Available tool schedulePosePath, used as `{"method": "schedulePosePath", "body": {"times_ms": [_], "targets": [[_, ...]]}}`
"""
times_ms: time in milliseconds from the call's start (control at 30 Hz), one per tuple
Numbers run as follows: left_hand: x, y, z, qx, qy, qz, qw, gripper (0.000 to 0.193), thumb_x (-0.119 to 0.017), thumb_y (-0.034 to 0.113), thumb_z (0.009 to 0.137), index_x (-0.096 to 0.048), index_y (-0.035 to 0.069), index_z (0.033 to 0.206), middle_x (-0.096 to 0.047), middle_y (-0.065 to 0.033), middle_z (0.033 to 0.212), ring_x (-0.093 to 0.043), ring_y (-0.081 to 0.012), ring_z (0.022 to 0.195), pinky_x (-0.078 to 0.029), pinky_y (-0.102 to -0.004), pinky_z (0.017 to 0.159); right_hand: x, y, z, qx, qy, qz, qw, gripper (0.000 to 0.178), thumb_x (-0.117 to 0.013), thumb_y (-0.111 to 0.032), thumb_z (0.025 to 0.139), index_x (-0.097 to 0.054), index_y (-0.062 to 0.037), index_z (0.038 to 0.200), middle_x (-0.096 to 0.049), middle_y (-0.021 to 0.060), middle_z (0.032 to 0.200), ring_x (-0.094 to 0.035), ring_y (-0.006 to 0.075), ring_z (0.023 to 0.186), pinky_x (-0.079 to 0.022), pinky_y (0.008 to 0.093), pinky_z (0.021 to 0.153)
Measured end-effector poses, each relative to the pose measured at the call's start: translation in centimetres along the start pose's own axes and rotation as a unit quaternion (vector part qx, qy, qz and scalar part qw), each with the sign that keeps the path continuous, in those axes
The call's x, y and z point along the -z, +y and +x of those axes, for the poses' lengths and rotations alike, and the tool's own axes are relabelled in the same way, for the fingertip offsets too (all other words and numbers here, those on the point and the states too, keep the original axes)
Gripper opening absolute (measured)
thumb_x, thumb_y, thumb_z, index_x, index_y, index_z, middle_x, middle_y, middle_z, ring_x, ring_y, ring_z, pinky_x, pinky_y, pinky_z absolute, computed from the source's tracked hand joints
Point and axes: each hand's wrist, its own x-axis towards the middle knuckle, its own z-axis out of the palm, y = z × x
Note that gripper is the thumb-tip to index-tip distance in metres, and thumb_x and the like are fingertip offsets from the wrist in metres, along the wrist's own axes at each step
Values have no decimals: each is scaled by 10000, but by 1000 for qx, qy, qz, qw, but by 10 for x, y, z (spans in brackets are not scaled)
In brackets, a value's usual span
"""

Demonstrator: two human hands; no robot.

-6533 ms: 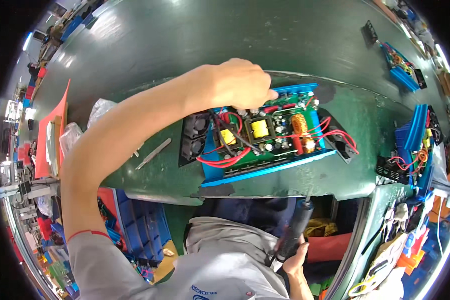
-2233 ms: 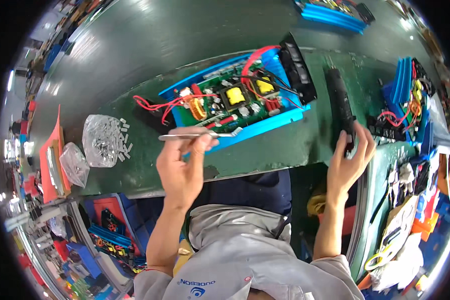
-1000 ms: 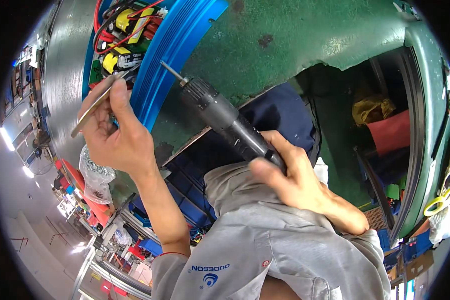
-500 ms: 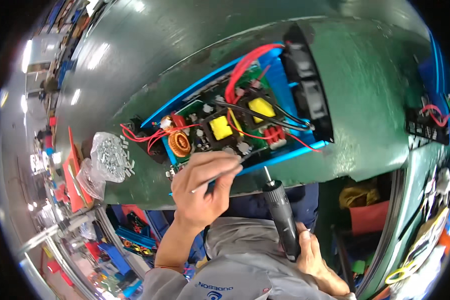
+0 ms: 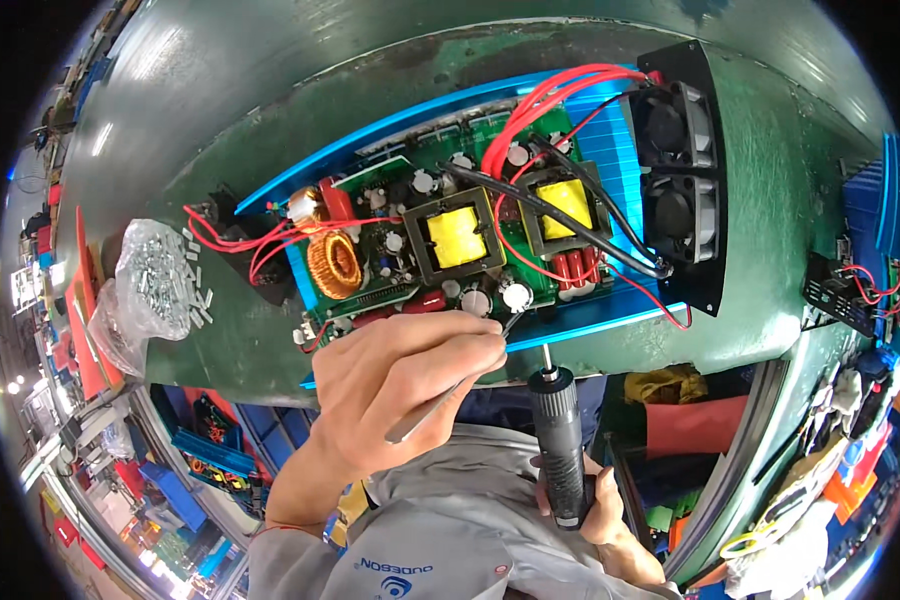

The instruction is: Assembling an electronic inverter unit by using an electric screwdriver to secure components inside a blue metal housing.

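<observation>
Two hands work at the near edge of a green bench (image 5: 270,120). On it lies a blue tray (image 5: 590,315) holding a green board (image 5: 390,270) with two yellow transformers (image 5: 457,237), a copper coil (image 5: 332,264), and red wires (image 5: 540,100) and black wires arching over it. At the tray's right end stands a black panel with two fans (image 5: 678,165). The left hand (image 5: 400,385) is closed, its fingers pressed together around tweezers (image 5: 450,390), pinching them; the metal shaft runs from below the palm up to the fingertips, and the tip reaches the board's near edge, just beside a small white-capped part (image 5: 516,296). The right hand (image 5: 595,505) is wrapped around a black electric screwdriver (image 5: 558,440), held nearly upright below the bench edge, its bit pointing up at the tray's blue rim without clearly touching it. Left of the tray, a clear bag (image 5: 150,285) of silvery screws sits on the bench, some spilled loose beside it. More blue trays and wired parts (image 5: 855,290) lie at the far right. Below the hands shows a grey shirt (image 5: 440,540).
</observation>
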Motion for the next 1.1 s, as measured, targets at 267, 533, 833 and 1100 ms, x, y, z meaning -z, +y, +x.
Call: {"method": "schedulePosePath", "body": {"times_ms": [267, 533, 833, 1100], "targets": [[5, 2, -3, 17, -17, -17, 1000, 318, -794, -38, 797, -655, 64, 1063, -749, -111, 941, -721, -220, 767, -569, -308, 643, 1, -10, -1, -21, -59, -24, 998, 704, -720, -432, 850, -537, 40, 1339, -655, 80, 833, -560, 109, 733, -405, 259, 680], [31, 26, 9, 58, 66, -88, 992, 154, -702, -9, 827, -665, 20, 974, -720, -158, 1031, -704, -318, 860, -582, -420, 812, -13, -25, -1, -23, 8, -129, 991, 864, -641, -652, 806, -570, 115, 1196, -657, 117, 774, -591, 154, 676, -456, 281, 708], [12, 25, 13, -22, -195, 232, 953, 442, -796, 101, 720, -702, 39, 1147, -536, -37, 915, -585, -195, 737, -497, -327, 611, -9, 0, -4, -2, 18, -47, 999, 1002, -262, -795, 944, -529, 116, 1265, -640, 133, 754, -597, 171, 623, -466, 286, 607], [11, 19, 29, -56, -229, 180, 955, 409, -771, 109, 758, -693, 34, 1152, -507, -24, 873, -571, -173, 708, -476, -315, 539, 6, 7, 14, -33, -55, 31, 997, 1031, -281, -826, 931, -503, 89, 1352, -613, 117, 658, -526, 163, 553, -410, 280, 567]]}}
